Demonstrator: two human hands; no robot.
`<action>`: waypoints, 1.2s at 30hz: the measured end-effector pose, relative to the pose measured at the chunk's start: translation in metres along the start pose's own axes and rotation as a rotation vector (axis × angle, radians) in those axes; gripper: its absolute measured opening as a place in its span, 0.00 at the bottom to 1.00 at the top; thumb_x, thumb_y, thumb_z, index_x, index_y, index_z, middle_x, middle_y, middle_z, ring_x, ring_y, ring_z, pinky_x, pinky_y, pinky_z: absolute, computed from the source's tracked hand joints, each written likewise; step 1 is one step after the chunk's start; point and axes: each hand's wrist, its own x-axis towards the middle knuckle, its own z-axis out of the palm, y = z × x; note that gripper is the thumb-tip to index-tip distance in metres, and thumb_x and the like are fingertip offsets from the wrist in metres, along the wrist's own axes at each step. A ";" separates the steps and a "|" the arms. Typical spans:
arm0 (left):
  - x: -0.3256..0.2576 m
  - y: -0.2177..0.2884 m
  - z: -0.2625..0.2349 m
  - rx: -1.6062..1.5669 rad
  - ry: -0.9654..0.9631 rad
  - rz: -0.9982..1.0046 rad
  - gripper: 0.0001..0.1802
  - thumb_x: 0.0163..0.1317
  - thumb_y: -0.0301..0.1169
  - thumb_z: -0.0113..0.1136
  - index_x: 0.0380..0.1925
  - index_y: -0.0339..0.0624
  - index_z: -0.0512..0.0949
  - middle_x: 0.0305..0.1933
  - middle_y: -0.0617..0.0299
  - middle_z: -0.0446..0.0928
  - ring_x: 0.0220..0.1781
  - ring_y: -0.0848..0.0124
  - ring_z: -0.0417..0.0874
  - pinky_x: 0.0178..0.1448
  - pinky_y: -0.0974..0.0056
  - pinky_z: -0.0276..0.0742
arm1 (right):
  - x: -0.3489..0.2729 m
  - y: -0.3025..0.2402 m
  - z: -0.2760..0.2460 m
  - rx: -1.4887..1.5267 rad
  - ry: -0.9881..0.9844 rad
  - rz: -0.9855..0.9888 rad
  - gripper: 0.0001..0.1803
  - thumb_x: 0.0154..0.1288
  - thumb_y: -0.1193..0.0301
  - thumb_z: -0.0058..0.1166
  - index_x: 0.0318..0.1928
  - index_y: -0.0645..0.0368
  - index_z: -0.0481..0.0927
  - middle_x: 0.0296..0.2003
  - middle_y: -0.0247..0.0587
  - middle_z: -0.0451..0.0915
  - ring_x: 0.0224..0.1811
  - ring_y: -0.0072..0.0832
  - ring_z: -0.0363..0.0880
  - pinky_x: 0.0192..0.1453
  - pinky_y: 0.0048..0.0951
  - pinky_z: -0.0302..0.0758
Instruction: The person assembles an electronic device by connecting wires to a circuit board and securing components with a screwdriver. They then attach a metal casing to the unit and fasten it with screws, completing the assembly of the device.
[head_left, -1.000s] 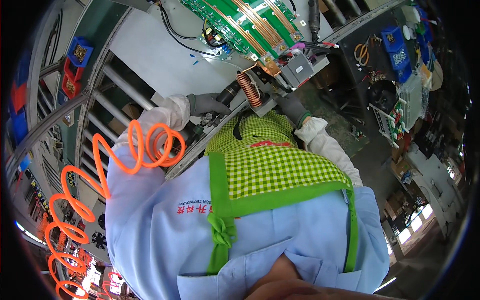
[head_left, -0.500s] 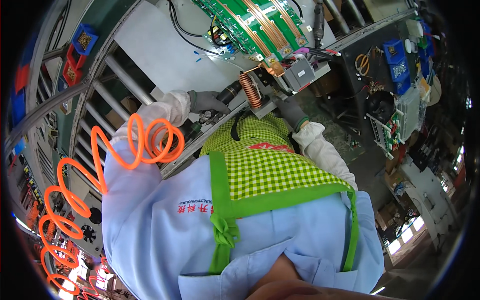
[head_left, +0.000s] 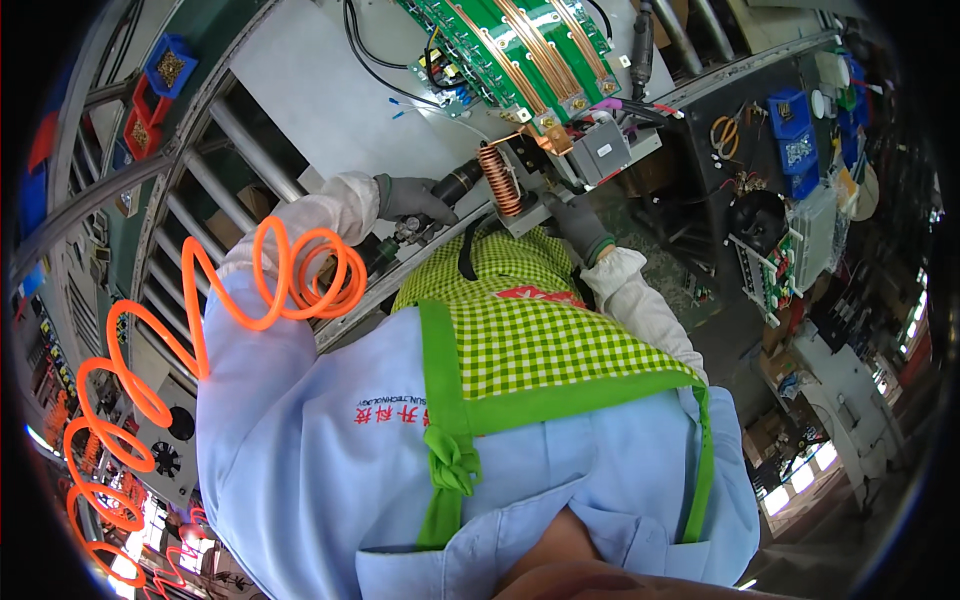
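Head view: the grey-gloved left hand [head_left: 408, 198] was clamped round a black pneumatic driver [head_left: 452, 187], its tip beside the copper wire coil [head_left: 499, 180] at the lower edge of the green circuit board with copper bus bars [head_left: 520, 50]. The grey-gloved right hand [head_left: 578, 226] touched the assembly under a grey plastic box [head_left: 601, 152]; its grip could not be told. Advised: keep the driver square and the board steadied. The white metal panel [head_left: 300, 90] lay on roller rails [head_left: 200, 190]; an orange coiled air hose [head_left: 290, 275] hung left; a cluttered black bench [head_left: 770, 230] stood right.

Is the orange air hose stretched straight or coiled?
Coiled: the orange hose loops in rings beside the left hand, which grips a black tool, and trails down in more loops.
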 end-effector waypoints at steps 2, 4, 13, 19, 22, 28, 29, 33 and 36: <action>0.004 -0.007 0.003 -0.058 0.005 0.076 0.17 0.58 0.32 0.67 0.40 0.40 0.69 0.24 0.61 0.77 0.20 0.70 0.80 0.22 0.67 0.78 | -0.010 -0.015 0.003 0.116 0.040 0.129 0.21 0.65 0.59 0.60 0.47 0.65 0.79 0.40 0.45 0.80 0.34 0.27 0.82 0.27 0.28 0.81; 0.001 -0.010 0.009 -0.112 -0.007 0.109 0.18 0.58 0.33 0.67 0.41 0.40 0.69 0.25 0.62 0.77 0.21 0.72 0.80 0.23 0.68 0.78 | -0.010 -0.015 0.002 0.088 0.033 0.130 0.24 0.63 0.57 0.62 0.43 0.70 0.77 0.37 0.44 0.81 0.32 0.27 0.82 0.25 0.28 0.80; -0.001 -0.012 0.006 -0.006 0.055 0.072 0.14 0.58 0.34 0.67 0.37 0.38 0.74 0.27 0.59 0.80 0.23 0.72 0.82 0.25 0.67 0.80 | -0.009 -0.012 0.005 0.063 0.010 0.038 0.23 0.64 0.58 0.62 0.44 0.68 0.77 0.36 0.45 0.80 0.28 0.30 0.83 0.24 0.31 0.81; -0.040 -0.051 0.025 -0.044 0.229 0.093 0.17 0.57 0.35 0.67 0.39 0.37 0.72 0.30 0.58 0.80 0.23 0.73 0.81 0.28 0.67 0.81 | 0.004 -0.003 0.007 0.103 0.105 0.038 0.17 0.65 0.61 0.61 0.42 0.61 0.75 0.29 0.36 0.79 0.24 0.26 0.79 0.23 0.29 0.78; -0.080 -0.104 0.064 -0.552 0.490 0.428 0.14 0.62 0.37 0.62 0.33 0.40 0.69 0.24 0.57 0.77 0.22 0.70 0.80 0.28 0.64 0.80 | 0.000 -0.016 -0.005 0.031 -0.122 0.105 0.18 0.68 0.59 0.56 0.50 0.59 0.75 0.31 0.38 0.78 0.24 0.25 0.77 0.25 0.28 0.77; -0.099 -0.187 0.157 -1.332 0.835 1.294 0.14 0.65 0.42 0.58 0.36 0.41 0.77 0.30 0.60 0.80 0.27 0.69 0.82 0.41 0.60 0.85 | 0.008 -0.012 -0.021 -0.127 -0.228 0.115 0.28 0.70 0.46 0.49 0.55 0.56 0.75 0.31 0.40 0.78 0.25 0.30 0.77 0.27 0.32 0.77; -0.091 -0.213 0.164 -1.333 0.866 1.517 0.14 0.65 0.41 0.58 0.36 0.41 0.77 0.30 0.61 0.80 0.26 0.69 0.82 0.41 0.57 0.86 | 0.017 -0.006 -0.027 -0.147 -0.263 0.130 0.29 0.69 0.45 0.48 0.55 0.56 0.74 0.32 0.40 0.78 0.26 0.31 0.77 0.28 0.33 0.77; -0.089 -0.249 0.245 -1.807 1.291 1.898 0.09 0.62 0.37 0.61 0.32 0.44 0.76 0.29 0.61 0.79 0.28 0.67 0.82 0.39 0.56 0.86 | 0.079 0.021 -0.068 -0.183 -0.439 0.167 0.33 0.68 0.41 0.47 0.57 0.55 0.72 0.35 0.43 0.78 0.29 0.35 0.78 0.29 0.37 0.78; -0.058 -0.310 0.288 -1.743 1.417 2.324 0.10 0.61 0.38 0.62 0.30 0.44 0.76 0.30 0.60 0.79 0.31 0.63 0.83 0.40 0.54 0.85 | 0.112 0.026 -0.080 -0.228 -0.525 0.182 0.36 0.67 0.38 0.46 0.58 0.55 0.70 0.37 0.45 0.78 0.31 0.38 0.78 0.31 0.39 0.79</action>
